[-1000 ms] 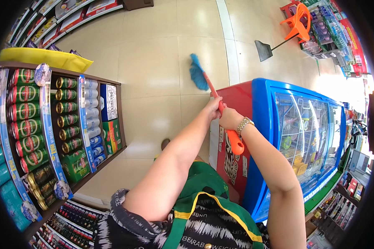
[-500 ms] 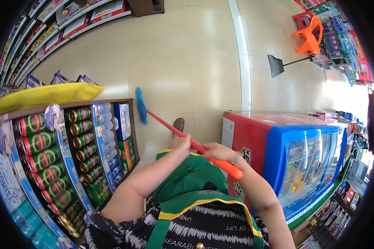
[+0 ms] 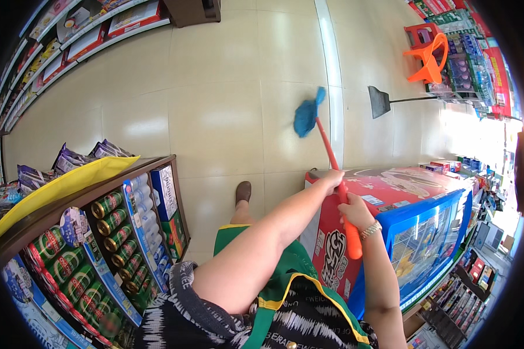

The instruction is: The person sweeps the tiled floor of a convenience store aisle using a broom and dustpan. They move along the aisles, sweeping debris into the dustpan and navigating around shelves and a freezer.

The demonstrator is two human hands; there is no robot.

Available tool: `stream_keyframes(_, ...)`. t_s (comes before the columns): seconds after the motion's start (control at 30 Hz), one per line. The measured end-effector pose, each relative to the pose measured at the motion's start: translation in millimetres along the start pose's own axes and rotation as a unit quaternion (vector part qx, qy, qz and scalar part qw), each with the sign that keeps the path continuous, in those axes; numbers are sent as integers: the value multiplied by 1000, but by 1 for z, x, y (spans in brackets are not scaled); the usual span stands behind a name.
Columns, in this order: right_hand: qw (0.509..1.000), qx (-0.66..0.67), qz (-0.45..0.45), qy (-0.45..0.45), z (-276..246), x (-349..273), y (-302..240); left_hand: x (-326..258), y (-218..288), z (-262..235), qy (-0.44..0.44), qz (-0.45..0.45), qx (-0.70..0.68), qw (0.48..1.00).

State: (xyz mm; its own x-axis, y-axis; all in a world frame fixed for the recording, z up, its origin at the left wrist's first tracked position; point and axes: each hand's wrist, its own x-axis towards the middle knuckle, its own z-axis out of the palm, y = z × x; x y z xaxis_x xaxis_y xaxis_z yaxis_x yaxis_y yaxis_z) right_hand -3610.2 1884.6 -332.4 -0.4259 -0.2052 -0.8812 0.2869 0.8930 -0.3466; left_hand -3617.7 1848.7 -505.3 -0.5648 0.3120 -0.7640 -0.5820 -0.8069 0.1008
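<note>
A mop with a red-orange handle (image 3: pixel 327 142) slants across the tiled floor. Its blue head (image 3: pixel 306 116) lies on the tiles close to the pale strip in the floor. My left hand (image 3: pixel 332 179), its arm reaching across my body, is wrapped round the middle of the handle. Lower down, near the thick orange end, my right hand (image 3: pixel 357 212) also grips it, a metal watch band at the wrist. Both hands are over the side of the red and blue freezer (image 3: pixel 384 180).
On the left stands a shelf of drink cans (image 3: pixel 70 262), with a yellow-edged bin of purple packets (image 3: pixel 70 186) behind it. A dustpan (image 3: pixel 380 102) lies on the floor at the far right, beside an orange chair (image 3: pixel 428 68). More shelves (image 3: pixel 93 43) line the far left.
Both hands have swung the mop to the right. Its blue head has gone from beside the can shelf to near the pale floor strip, and the handle has turned steeper.
</note>
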Motion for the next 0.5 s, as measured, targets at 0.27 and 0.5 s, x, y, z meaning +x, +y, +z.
stream_keyframes(0.27, 978, 7, -66, -200, -13, -83, -87, -171, 43, -16, 50, 114, -124, 984)
stream_keyframes(0.5, 887, 32, -118, -445, 151, 139, -140, -150, 109, -280, 242, 193, -207, 928)
